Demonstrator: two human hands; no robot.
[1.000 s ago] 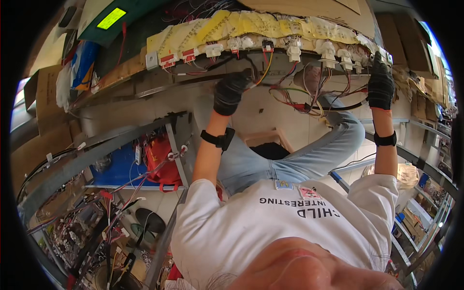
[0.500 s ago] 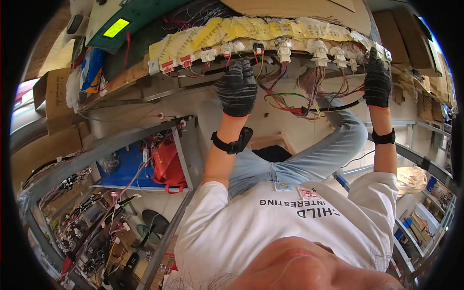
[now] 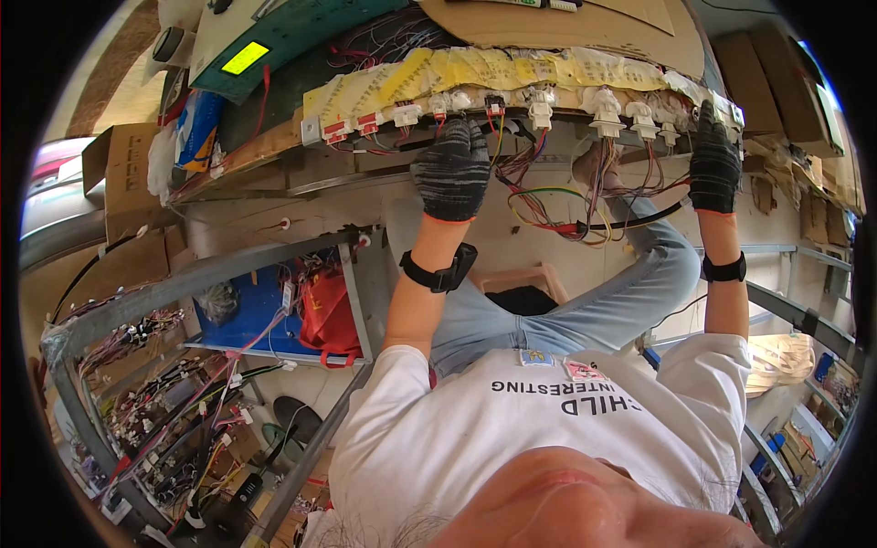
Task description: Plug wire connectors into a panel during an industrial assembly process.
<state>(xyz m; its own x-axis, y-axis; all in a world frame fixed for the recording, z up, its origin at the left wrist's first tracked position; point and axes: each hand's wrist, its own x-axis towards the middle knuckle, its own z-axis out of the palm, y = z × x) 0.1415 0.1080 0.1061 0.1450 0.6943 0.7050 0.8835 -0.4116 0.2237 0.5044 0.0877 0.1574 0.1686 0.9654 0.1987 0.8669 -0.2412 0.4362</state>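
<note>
A wiring board (image 3: 512, 68) with yellow labels and a row of white connectors (image 3: 539, 102) runs across the top. Coloured wires (image 3: 548, 196) hang in loops under its edge. My left hand (image 3: 452, 169), in a dark knit glove, reaches up to the board's edge beside a black connector (image 3: 494, 102); its fingertips are hidden among the wires. My right hand (image 3: 713, 164), also gloved, has its fingers curled over the board's right edge next to white connectors (image 3: 671, 132). Each wrist carries a black band.
A green panel with a lit yellow-green screen (image 3: 245, 57) sits at the upper left. Below left, a metal frame (image 3: 183, 283) holds a blue bin (image 3: 256, 310), a red bag (image 3: 329, 315) and tangled harnesses (image 3: 183, 420). Cardboard boxes (image 3: 119, 173) stand left; shelves (image 3: 804, 320) run right.
My left hand has risen and shifted right along the board's edge, from below the connectors up into the wires. My right hand stays at the right edge.
</note>
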